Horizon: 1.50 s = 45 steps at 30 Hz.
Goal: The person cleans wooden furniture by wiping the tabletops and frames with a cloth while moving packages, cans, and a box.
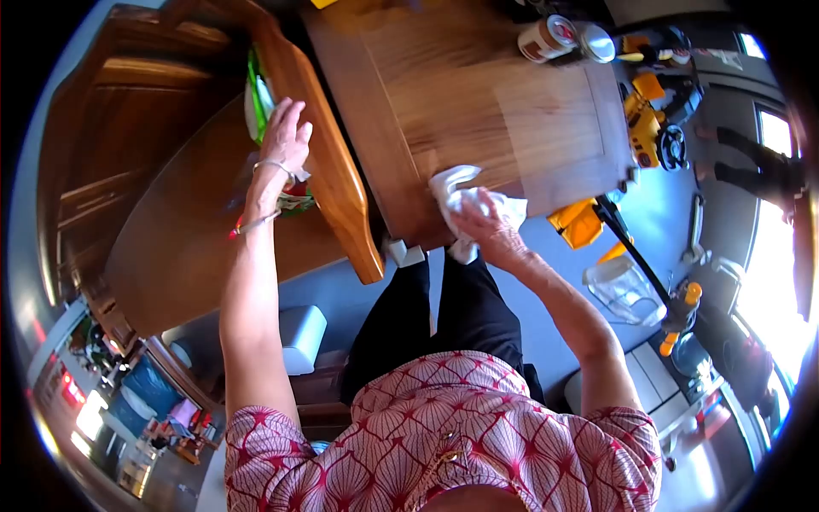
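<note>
My right hand (490,226) grips a crumpled white cloth (456,189) at the near edge of the wooden table (452,94). Part of the cloth hangs below the table edge. My left hand (287,141) is over the inner side of the wooden bench's armrest (328,154), fingers stretched out and thumb apart. Right by its fingers stands a green and white packet (257,98), partly covered by the hand. Under my left wrist lies a red and green packet (296,201), mostly hidden by the arm.
Two cans, a brown-and-white can (546,39) and a silver-topped one (596,43), stand at the table's far right. A yellow ride-on toy (644,119) is on the floor beyond. A clear plastic bin (627,290) lies right of me, a white box (302,339) at left. Another person's legs (751,162) show far right.
</note>
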### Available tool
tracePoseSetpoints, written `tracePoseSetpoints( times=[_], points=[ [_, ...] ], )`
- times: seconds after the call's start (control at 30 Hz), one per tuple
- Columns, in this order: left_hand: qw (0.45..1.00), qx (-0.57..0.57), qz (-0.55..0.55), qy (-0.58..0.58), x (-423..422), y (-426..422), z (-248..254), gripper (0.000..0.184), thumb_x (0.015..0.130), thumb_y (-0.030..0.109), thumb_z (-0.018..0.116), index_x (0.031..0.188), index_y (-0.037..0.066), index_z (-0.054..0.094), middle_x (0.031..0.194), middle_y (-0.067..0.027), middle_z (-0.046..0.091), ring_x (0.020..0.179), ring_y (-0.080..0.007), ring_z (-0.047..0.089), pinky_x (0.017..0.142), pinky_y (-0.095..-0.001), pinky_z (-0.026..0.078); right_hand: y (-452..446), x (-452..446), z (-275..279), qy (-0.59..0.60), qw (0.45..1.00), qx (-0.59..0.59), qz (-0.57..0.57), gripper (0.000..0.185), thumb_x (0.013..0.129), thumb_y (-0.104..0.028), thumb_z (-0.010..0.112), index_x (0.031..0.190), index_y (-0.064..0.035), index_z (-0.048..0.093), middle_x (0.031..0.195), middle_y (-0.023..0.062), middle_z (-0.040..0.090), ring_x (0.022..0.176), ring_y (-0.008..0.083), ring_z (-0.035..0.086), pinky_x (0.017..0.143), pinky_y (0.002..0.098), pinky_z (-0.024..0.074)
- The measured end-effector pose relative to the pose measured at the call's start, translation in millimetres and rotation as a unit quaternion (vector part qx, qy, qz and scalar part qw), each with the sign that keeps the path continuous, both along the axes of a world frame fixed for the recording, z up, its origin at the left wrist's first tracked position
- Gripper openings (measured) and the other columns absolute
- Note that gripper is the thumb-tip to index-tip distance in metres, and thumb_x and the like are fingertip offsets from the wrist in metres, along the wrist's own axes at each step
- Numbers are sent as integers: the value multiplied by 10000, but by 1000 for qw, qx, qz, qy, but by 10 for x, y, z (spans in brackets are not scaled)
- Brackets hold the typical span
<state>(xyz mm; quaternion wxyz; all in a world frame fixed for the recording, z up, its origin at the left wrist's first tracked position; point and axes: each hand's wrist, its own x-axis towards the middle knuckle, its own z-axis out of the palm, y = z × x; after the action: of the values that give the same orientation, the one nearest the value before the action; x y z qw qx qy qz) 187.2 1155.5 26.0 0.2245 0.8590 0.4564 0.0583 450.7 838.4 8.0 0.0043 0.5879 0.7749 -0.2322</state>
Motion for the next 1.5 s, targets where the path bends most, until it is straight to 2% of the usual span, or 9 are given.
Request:
tracePoseSetpoints(
  times=[0.1,0.2,0.57,0.67,0.77,0.83,0.97,1.33,1.5],
  points=[
    [992,116,4,-54,-85,-280,363,272,833,52,539,1104,25,544,1168,-168,538,1114,-334,493,966,-388,398,392,78,-24,127,991,42,-8,394,683,-29,635,1071,-89,603,1178,96,557,1144,296,478,907,451,439],
    [982,140,21,-122,-117,-811,400,243,831,32,532,1073,30,554,1114,-163,549,1059,-327,517,920,-409,414,904,203,120,347,922,41,-168,352,738,-69,599,1089,-61,572,1017,147,586,944,346,563,830,407,464],
    [986,98,123,-53,14,-1704,-223,563,792,129,617,1301,31,398,1415,-180,273,1290,-398,270,1044,-472,267,3825,-859,-66,315,888,318,-103,397,739,-178,592,1129,-110,584,1111,126,568,1010,305,544,881,474,385],
    [984,109,124,-68,3,-1703,-264,535,821,153,585,1308,38,397,1412,-180,283,1291,-394,267,1049,-481,248,4839,-1368,-1394,464,885,34,-7,307,793,-286,548,1042,-108,573,1206,144,531,1067,320,508,807,482,411],
    [985,106,121,-67,13,-1705,-227,507,846,155,556,1308,33,387,1400,-194,292,1289,-406,268,1057,-494,236,4128,-1290,-301,185,951,206,-142,294,794,-239,544,1057,-106,560,1072,161,580,966,322,558,782,444,438],
    [984,113,120,-71,19,-1687,-233,491,857,155,546,1297,12,381,1380,-197,313,1276,-402,286,1055,-493,241,3913,-1225,-357,199,954,192,-119,306,775,-256,556,1028,-84,567,928,172,589,859,356,576,762,428,452],
    [977,126,124,-121,-3,-1690,-272,515,871,167,535,1318,5,338,1379,-198,310,1278,-379,294,1061,-473,241,2980,-1214,-306,270,927,250,-72,462,732,-210,606,1181,-110,560,1356,156,383,1095,356,496,985,501,341],
    [899,-95,298,-307,-406,-2216,-50,457,971,293,382,1320,-1,349,1289,-188,448,1208,-275,426,1022,-384,318,935,-1600,168,143,984,84,-72,596,661,-243,712,1218,-143,526,1375,63,310,1210,520,264,892,598,394],
    [945,37,214,-244,-394,-2077,53,237,925,117,478,1132,16,532,1135,-181,534,1063,-328,500,935,-407,392,282,-1746,140,131,988,87,5,429,692,-121,649,1112,-201,609,1329,2,397,1227,407,322,888,537,440]
  ],
)
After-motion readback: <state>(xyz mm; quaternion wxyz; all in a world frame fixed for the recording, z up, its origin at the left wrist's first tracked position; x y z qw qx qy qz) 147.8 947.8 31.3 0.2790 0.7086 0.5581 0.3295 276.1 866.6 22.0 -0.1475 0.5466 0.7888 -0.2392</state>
